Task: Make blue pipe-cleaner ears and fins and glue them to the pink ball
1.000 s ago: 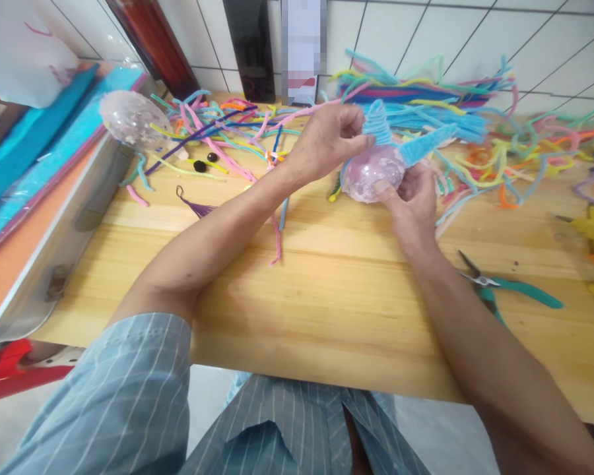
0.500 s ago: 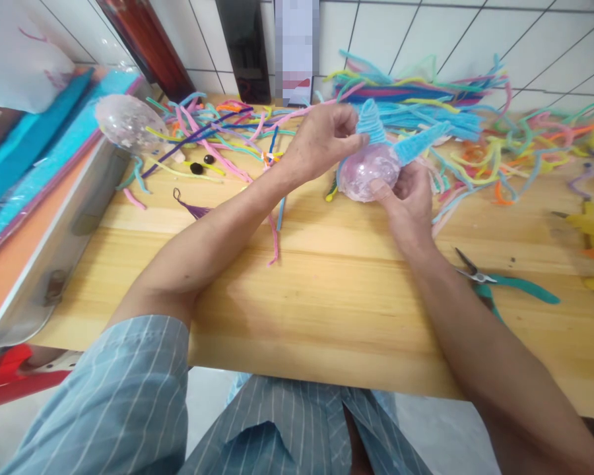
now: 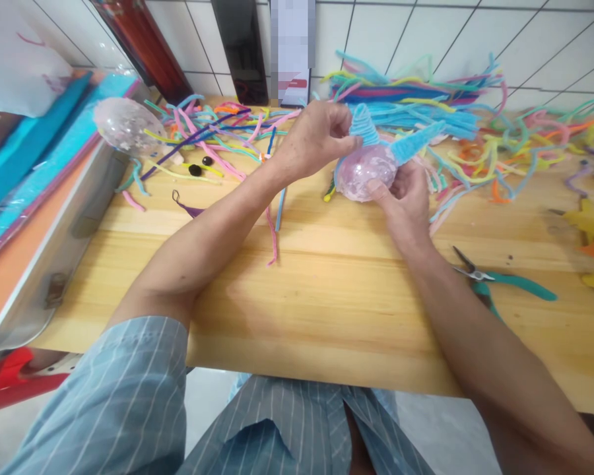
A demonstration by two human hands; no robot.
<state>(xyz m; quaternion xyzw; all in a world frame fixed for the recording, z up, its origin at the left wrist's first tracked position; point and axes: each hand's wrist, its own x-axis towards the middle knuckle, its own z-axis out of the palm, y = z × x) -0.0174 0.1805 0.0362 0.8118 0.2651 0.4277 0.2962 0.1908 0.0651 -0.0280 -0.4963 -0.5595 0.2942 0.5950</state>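
A clear pinkish ball (image 3: 365,173) with two pointed ears of coiled blue pipe cleaner is held above the back of the table. My right hand (image 3: 406,198) grips it from the lower right, thumb pressed on its front. My left hand (image 3: 327,135) is closed at its upper left, thumb and fingers pinching the base of the left ear (image 3: 363,125). The right ear (image 3: 418,142) sticks out to the right, above my right hand. My left fingertips are partly hidden behind the ear.
Loose pipe cleaners (image 3: 485,158) lie along the back. Green-handled pliers (image 3: 517,284) and a yellow glue gun (image 3: 591,241) lie to the right. At left are another clear ball (image 3: 129,125), black beads (image 3: 195,170) and a grey-edged tray (image 3: 74,257). A phone (image 3: 292,53) leans on the tiled wall.
Both hands keep the same hold on the ball and its left ear. The whole view has shifted very slightly.
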